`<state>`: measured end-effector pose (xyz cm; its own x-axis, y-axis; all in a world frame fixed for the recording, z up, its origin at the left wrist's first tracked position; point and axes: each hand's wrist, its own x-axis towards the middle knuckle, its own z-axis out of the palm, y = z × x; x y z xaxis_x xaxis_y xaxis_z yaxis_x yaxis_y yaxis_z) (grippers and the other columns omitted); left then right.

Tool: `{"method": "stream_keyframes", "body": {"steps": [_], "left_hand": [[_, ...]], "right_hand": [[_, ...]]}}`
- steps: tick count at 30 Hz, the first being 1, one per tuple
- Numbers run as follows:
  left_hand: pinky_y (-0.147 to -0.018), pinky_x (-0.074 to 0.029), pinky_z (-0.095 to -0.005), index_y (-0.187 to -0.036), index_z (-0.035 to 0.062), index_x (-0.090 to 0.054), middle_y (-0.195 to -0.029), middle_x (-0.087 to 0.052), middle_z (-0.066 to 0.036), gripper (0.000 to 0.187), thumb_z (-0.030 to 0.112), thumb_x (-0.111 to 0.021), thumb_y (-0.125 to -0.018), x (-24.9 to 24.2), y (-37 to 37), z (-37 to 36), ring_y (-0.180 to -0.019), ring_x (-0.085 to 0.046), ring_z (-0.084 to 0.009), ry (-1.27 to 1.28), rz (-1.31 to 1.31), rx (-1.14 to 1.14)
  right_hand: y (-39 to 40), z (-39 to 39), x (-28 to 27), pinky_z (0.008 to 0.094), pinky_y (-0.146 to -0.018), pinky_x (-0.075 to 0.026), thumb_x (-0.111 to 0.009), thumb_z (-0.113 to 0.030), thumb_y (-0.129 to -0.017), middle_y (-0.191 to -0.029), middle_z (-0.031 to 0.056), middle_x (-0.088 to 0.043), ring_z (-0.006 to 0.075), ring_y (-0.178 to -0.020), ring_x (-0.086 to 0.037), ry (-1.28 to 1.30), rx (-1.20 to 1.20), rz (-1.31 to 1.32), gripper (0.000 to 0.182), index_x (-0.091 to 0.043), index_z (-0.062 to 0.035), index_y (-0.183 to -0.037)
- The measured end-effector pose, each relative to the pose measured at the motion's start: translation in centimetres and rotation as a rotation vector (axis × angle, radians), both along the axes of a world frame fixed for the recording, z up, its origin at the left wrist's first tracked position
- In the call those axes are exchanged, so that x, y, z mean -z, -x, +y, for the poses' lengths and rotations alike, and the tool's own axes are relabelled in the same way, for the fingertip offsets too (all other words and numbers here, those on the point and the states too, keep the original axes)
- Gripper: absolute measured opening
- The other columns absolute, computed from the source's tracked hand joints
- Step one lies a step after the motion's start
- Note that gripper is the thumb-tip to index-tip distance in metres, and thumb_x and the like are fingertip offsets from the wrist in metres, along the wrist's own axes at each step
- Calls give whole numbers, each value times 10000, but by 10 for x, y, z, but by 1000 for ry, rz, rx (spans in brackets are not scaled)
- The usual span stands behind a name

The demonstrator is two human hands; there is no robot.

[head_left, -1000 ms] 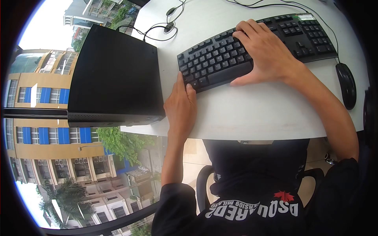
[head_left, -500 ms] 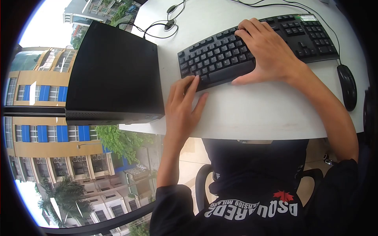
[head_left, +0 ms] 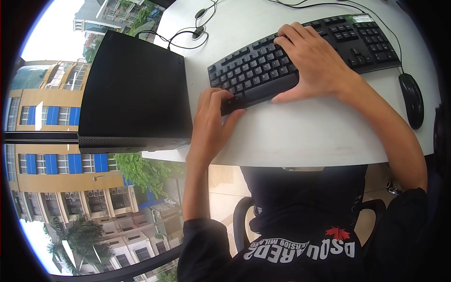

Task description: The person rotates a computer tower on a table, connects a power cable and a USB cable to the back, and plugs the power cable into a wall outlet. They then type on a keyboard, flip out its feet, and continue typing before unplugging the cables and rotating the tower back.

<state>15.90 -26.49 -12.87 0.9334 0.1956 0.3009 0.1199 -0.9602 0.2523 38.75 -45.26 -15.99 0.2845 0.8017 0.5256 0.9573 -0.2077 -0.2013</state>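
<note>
A black keyboard [head_left: 256, 70] lies at a slant on the white desk. My left hand [head_left: 209, 120] is at its near left corner, the fingers bent over the corner keys and the thumb against the front edge. Across the keyboard's middle spans my right hand [head_left: 314, 63]. Its fingertips bend over the far edge and top rows, while the thumb lies along the front edge; the palm hides the keys beneath. Both hands grip the keyboard, which stays on the desk. A black mouse [head_left: 412, 101] sits to the right, apart from my right hand.
A black computer case [head_left: 134, 89] stands at the left of the desk [head_left: 300, 136], beside a window onto buildings. Black cables [head_left: 192, 40] loop behind the case, and others run along the far side. A chair armrest [head_left: 242, 223] is below the desk edge.
My left fingers have drawn back and bent more over the keyboard's corner, and the thumb has come against its front edge. My right hand keeps its grip. The view has shifted slightly.
</note>
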Motion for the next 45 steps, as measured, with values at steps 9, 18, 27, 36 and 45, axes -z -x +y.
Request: {"method": "stream_keyframes", "body": {"steps": [9, 18, 27, 36, 45], "left_hand": [[-853, -542, -387, -1189, -30, -597, -1171, -588, -156, 414, 111, -844, -888, 8, 3, 2, -974, -616, -302, -66, -24, 20], [-892, -576, -390, -1209, -33, -580, -1202, -578, -165, 414, 98, -829, -905, 17, 5, 3, -1049, -662, -323, -14, -64, 10], [-907, -546, -411, -1220, 6, -629, -1207, -622, -154, 440, 127, -864, -868, 21, 9, -1, -1087, -637, -311, -190, -147, 17], [-826, -509, -363, -1171, 32, -781, -1113, -717, -100, 474, 142, -950, -742, 23, 31, -24, -976, -624, -266, -82, -270, -86], [-767, -487, -342, -1140, 48, -772, -1049, -718, -70, 507, 100, -979, -680, 23, 28, -16, -917, -625, -237, 18, -267, -79]], "right_hand": [[-4, 4, 9, 403, -1018, -488, -888, -630, -629, -1130, 157, -601, 302, -1125, -562, -173, -22, -124, 862, -653, 83, -1053], [-4, 4, 8, 401, -1018, -481, -892, -619, -633, -1132, 147, -598, 295, -1125, -558, -172, -30, -113, 861, -651, 79, -1074], [-4, 2, 7, 404, -1042, -474, -904, -597, -626, -1163, 145, -589, 299, -1145, -556, -180, -35, -110, 864, -650, 76, -1105], [9, -8, -3, 483, -1090, -461, -952, -487, -538, -1344, 185, -551, 381, -1279, -530, -41, -60, -40, 997, -587, 31, -1308], [6, -11, -11, 514, -1113, -464, -978, -454, -471, -1385, 185, -567, 404, -1313, -546, 47, -32, -131, 1087, -592, 6, -1377]]}}
